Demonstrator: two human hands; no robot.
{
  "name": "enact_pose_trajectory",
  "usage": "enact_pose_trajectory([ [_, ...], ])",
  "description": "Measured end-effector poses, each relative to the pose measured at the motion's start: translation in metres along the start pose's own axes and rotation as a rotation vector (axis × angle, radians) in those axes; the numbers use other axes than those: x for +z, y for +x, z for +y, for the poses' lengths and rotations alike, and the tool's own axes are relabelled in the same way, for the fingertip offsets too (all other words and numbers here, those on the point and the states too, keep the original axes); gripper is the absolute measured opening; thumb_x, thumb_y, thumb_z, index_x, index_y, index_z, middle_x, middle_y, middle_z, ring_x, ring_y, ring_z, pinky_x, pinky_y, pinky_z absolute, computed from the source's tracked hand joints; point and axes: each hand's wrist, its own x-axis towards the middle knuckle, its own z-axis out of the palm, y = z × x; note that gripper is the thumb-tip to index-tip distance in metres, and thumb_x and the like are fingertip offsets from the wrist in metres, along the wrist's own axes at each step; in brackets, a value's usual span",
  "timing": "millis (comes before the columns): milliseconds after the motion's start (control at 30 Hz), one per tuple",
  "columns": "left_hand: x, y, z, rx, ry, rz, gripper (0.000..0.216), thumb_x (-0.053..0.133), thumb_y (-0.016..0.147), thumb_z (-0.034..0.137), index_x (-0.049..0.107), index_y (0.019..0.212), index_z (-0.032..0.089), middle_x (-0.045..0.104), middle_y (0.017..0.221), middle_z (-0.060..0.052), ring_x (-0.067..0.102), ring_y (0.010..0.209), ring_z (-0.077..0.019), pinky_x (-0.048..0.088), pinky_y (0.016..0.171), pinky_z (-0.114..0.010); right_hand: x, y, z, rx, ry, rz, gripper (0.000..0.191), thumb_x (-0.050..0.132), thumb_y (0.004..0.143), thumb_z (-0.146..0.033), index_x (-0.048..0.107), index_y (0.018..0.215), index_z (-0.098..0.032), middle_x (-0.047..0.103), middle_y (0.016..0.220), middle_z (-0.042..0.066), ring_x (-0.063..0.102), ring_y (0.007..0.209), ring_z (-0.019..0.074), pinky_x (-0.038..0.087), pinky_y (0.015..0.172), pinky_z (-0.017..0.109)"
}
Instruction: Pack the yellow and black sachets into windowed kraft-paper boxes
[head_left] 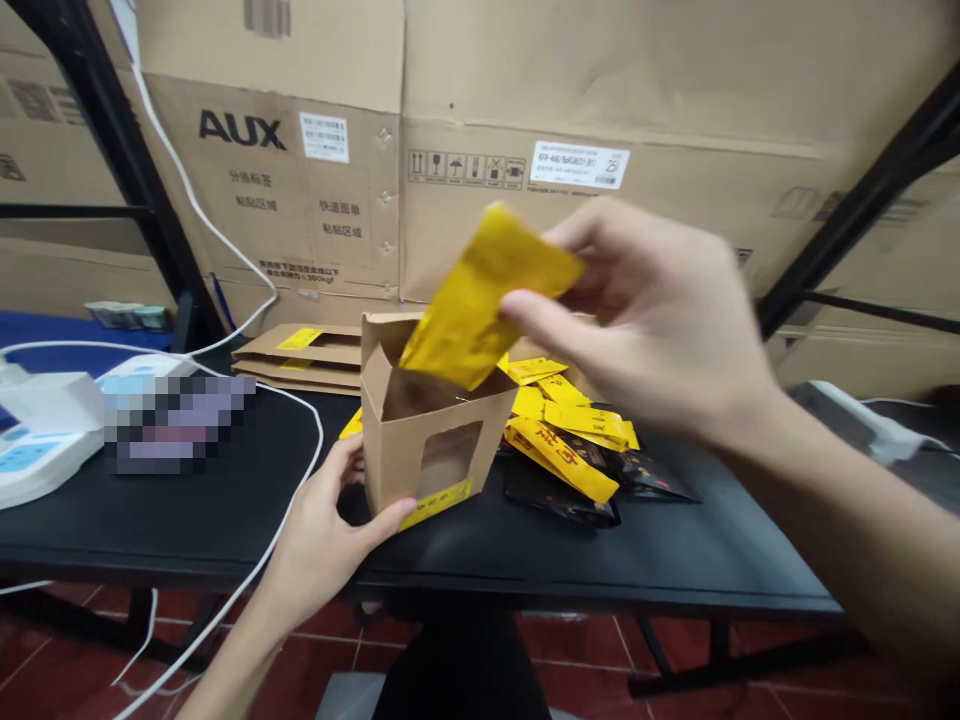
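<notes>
The golden-yellow sachet (487, 300) stands out against the kraft-brown carton (427, 460), which bears a yellow strip (436, 504). Black-and-yellow packets (562, 470) lie on the black counter (690, 560), above dark red floor tiles (585, 640) with pale grout lines.

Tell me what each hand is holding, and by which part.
The left hand grips a kraft paper box by its lower corner; the right hand pinches a yellow sachet by its upper end.

Even, soft light, probably from overhead, leaves only faint shadows on my table (675, 560), while my right hand (645, 320) blurs at two o'clock and the rack posts (127, 180) bow toward the edges.
</notes>
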Motion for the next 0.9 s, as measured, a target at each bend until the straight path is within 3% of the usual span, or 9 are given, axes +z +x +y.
enact_pose_trajectory([
  [100, 0.0, 0.0, 0.0, 0.011, 0.014, 0.002, 0.066, 0.084, 0.077, 0.06, 0.06, 0.127, 0.025, 0.076, 0.128, -0.011, 0.074, 0.116, -0.033, 0.058, 0.104, -0.051, 0.022, 0.014, -0.008, 0.005, -0.068, -0.279, 0.014, 0.078, 0.077, -0.01, 0.067, 0.071, -0.016, 0.062, 0.069, -0.004, 0.076, 0.105, 0.0257, 0.058, 0.101, 0.044],
  [167, 0.0, -0.001, 0.001, 0.019, 0.028, 0.004, 0.065, 0.083, 0.077, 0.061, 0.06, 0.126, 0.025, 0.077, 0.126, -0.01, 0.074, 0.114, -0.0327, 0.059, 0.101, -0.049, 0.038, 0.025, -0.002, -0.055, -0.09, -0.422, 0.017, 0.075, 0.078, -0.01, 0.064, 0.066, -0.015, 0.062, 0.07, -0.002, 0.075, 0.113, 0.0298, 0.057, 0.102, 0.048],
  [267, 0.001, -0.001, 0.003, 0.029, 0.047, 0.004, 0.064, 0.081, 0.078, 0.063, 0.06, 0.126, 0.026, 0.077, 0.123, -0.009, 0.075, 0.112, -0.0317, 0.06, 0.098, -0.047, 0.062, 0.041, 0.008, -0.114, -0.16, -0.536, 0.021, 0.067, 0.087, -0.02, 0.064, 0.067, -0.014, 0.065, 0.071, -0.001, 0.077, 0.109, 0.0282, 0.059, 0.096, 0.046],
  [367, 0.001, 0.0, 0.003, 0.028, 0.065, 0.013, 0.063, 0.08, 0.079, 0.062, 0.06, 0.126, 0.026, 0.077, 0.121, -0.007, 0.075, 0.106, -0.0293, 0.06, 0.095, -0.045, 0.082, 0.054, 0.0, -0.07, -0.281, -0.607, 0.028, 0.062, 0.093, -0.03, 0.069, 0.071, -0.014, 0.066, 0.067, -0.001, 0.079, 0.096, 0.0233, 0.061, 0.086, 0.038],
  [467, 0.002, 0.0, 0.002, 0.024, 0.06, 0.019, 0.064, 0.081, 0.078, 0.061, 0.061, 0.126, 0.026, 0.077, 0.122, -0.006, 0.076, 0.105, -0.028, 0.061, 0.094, -0.044, 0.088, 0.062, -0.025, -0.024, -0.598, -0.869, 0.016, 0.075, 0.084, -0.026, 0.073, 0.074, -0.015, 0.071, 0.07, 0.001, 0.078, 0.088, 0.0227, 0.062, 0.076, 0.03],
  [533, 0.002, 0.0, 0.002, 0.023, 0.039, 0.014, 0.064, 0.081, 0.078, 0.061, 0.061, 0.127, 0.026, 0.077, 0.123, -0.006, 0.076, 0.106, -0.0281, 0.062, 0.094, -0.044, 0.083, 0.065, -0.04, -0.078, -0.786, -1.018, 0.005, 0.079, 0.08, -0.018, 0.075, 0.077, -0.015, 0.074, 0.076, 0.002, 0.078, 0.089, 0.0245, 0.061, 0.074, 0.029],
  [600, 0.001, 0.0, 0.002, 0.023, 0.02, 0.004, 0.063, 0.081, 0.078, 0.061, 0.062, 0.127, 0.025, 0.078, 0.123, -0.007, 0.076, 0.108, -0.0285, 0.062, 0.094, -0.044, 0.072, 0.068, -0.05, -0.18, -0.841, -1.03, 0.005, 0.074, 0.083, -0.012, 0.077, 0.083, -0.016, 0.075, 0.082, 0.002, 0.077, 0.095, 0.026, 0.059, 0.076, 0.031],
  [733, 0.001, 0.001, 0.004, 0.017, -0.001, -0.019, 0.062, 0.081, 0.078, 0.06, 0.063, 0.126, 0.025, 0.078, 0.125, -0.008, 0.075, 0.11, -0.0293, 0.062, 0.096, -0.045, 0.051, 0.07, -0.048, -0.331, -0.847, -0.899, 0.018, 0.068, 0.088, -0.008, 0.08, 0.095, -0.019, 0.076, 0.093, 0.001, 0.074, 0.106, 0.026, 0.054, 0.085, 0.032],
  [900, 0.0, 0.002, 0.005, 0.007, -0.012, -0.062, 0.065, 0.082, 0.076, 0.059, 0.063, 0.127, 0.024, 0.078, 0.124, -0.008, 0.075, 0.108, -0.0293, 0.061, 0.097, -0.046, 0.047, 0.056, -0.031, -0.318, -0.84, -0.934, 0.018, 0.066, 0.088, -0.006, 0.078, 0.095, -0.018, 0.075, 0.089, 0.004, 0.072, 0.096, 0.0213, 0.048, 0.082, 0.032],
])
